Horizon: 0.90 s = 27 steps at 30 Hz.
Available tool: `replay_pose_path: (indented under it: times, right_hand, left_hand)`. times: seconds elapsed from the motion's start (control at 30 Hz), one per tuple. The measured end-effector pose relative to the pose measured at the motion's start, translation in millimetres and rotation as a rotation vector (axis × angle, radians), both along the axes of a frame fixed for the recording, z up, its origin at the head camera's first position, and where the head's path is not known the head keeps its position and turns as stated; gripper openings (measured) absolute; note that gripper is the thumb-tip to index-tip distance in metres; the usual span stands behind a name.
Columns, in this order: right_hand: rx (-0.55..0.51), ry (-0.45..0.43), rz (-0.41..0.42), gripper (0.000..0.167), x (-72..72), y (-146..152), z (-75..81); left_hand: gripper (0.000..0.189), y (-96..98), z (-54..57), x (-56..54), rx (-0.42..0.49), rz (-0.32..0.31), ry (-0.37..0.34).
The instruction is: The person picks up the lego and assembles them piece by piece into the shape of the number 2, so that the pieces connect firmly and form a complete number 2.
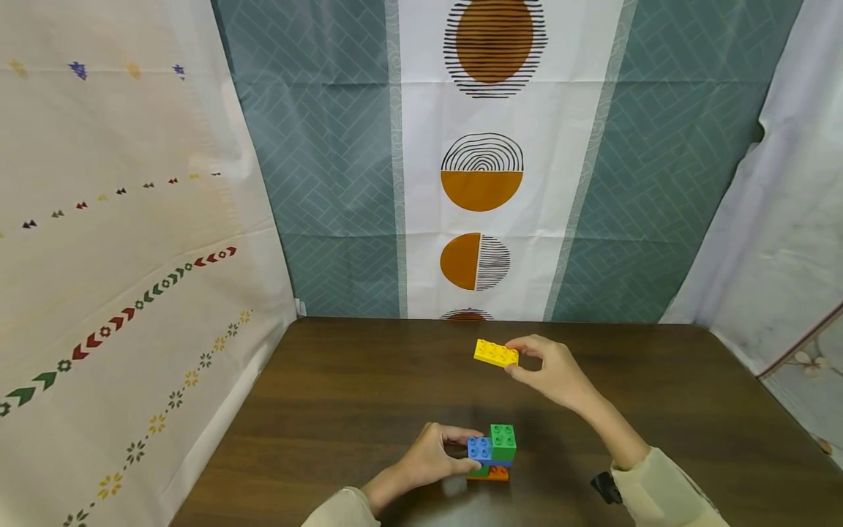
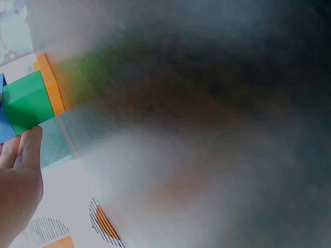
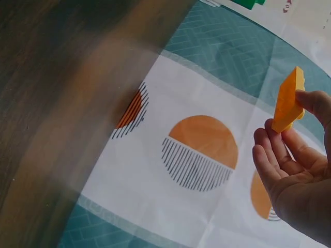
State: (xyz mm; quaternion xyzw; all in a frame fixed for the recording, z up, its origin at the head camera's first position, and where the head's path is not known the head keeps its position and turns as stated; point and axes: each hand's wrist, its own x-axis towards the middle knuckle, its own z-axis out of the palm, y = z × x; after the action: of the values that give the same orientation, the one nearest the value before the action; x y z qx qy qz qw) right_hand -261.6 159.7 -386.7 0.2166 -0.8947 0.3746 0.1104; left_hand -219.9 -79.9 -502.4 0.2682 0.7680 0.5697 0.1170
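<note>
Near the table's front edge stands a small stack of toy building bricks: an orange brick (image 1: 498,473) at the bottom, a green brick (image 2: 28,101) above it, a blue brick (image 1: 479,448) on that, and another green brick (image 1: 503,438) on top at the right. My left hand (image 1: 431,457) grips the stack from its left side, thumb in front and fingers behind, at the blue brick. Up and to the right, my right hand (image 1: 552,372) pinches one end of a long yellow brick (image 1: 494,353), held above the table with its studs upward. The right wrist view shows the yellow brick (image 3: 288,101) between thumb and fingers.
The dark wooden table (image 1: 356,388) reaches back to a hanging patterned cloth (image 1: 336,183). Pale cloths hang on the left (image 1: 132,219) and right. A small black object (image 1: 606,487) is by the right sleeve. At the top of the right wrist view, a green brick (image 3: 247,3) partly shows.
</note>
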Motion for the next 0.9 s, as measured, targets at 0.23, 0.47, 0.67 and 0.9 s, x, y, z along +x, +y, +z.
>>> replay_pose_path:
  times: [0.23,0.47,0.67,0.9]
  right_hand:
    - [0.011,0.0,0.012,0.03,11.3,0,4.9]
    - [0.004,-0.013,0.034,0.03,21.3,1,9.9]
    - [0.001,-0.029,0.053,0.03,31.4,1,12.7]
    - [0.016,-0.036,0.05,0.03,37.9,2,10.3]
  left_hand:
    - [0.036,0.5,1.5,0.0,-0.008,0.002,0.013]
    - [0.036,0.7,1.3,-1.0,-0.004,-0.004,-0.006]
    - [0.036,0.7,-3.6,-3.9,0.006,-0.014,0.015]
    - [0.036,0.1,-4.6,-3.4,0.004,-0.013,0.009]
